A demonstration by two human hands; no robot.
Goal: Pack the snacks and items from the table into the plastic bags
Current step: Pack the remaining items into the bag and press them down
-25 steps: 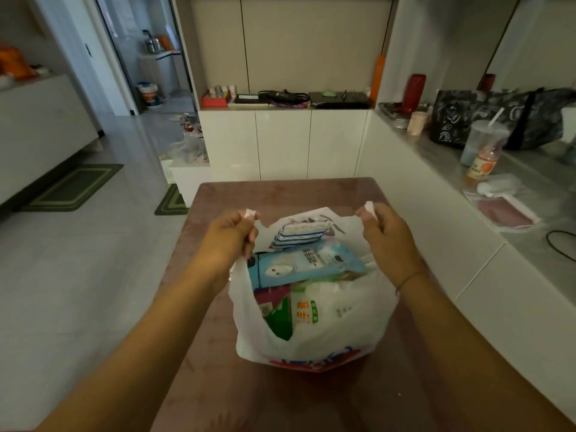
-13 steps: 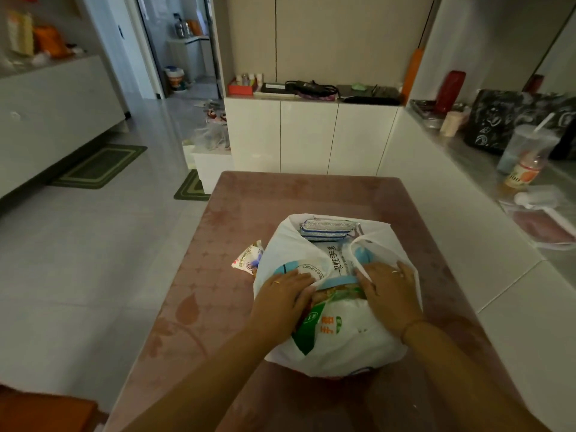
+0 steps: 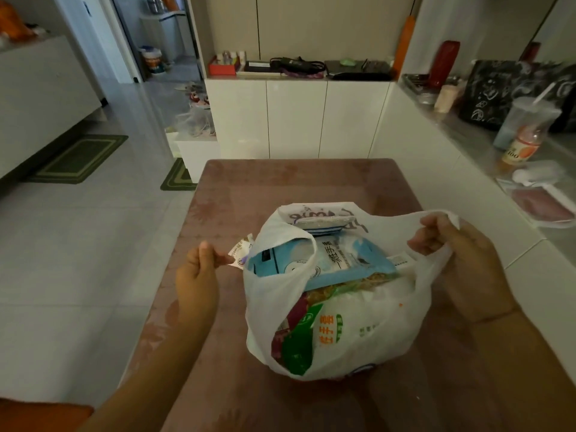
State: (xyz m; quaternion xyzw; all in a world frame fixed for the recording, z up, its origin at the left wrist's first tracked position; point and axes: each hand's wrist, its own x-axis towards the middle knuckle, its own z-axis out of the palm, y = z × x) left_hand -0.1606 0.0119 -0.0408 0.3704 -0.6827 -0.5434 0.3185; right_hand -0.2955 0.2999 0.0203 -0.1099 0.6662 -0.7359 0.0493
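- White plastic bag [image 3: 383, 332] stands at the middle of the pinkish-brown tabletop [image 3: 280, 182], its mouth agape and its body bulging.
- Inside the bag we see a blue packet [image 3: 336, 263] lying across the mouth, a green-and-white packet [image 3: 311, 335] beneath it against the near wall, and a blue-striped pack [image 3: 321, 227] at the far rim.
- Right hand [image 3: 461, 263], on the bag's right, has its fingers curled round the right handle [image 3: 405, 215], which it holds taut.
- Left handle [image 3: 307, 236] lies slack over the blue packet.
- Left hand [image 3: 196, 275], on the bag's left, is loosely fisted, fingertips at the corner of a small sachet [image 3: 241, 251] beside the bag's left side; we cannot tell whether it pinches the sachet.
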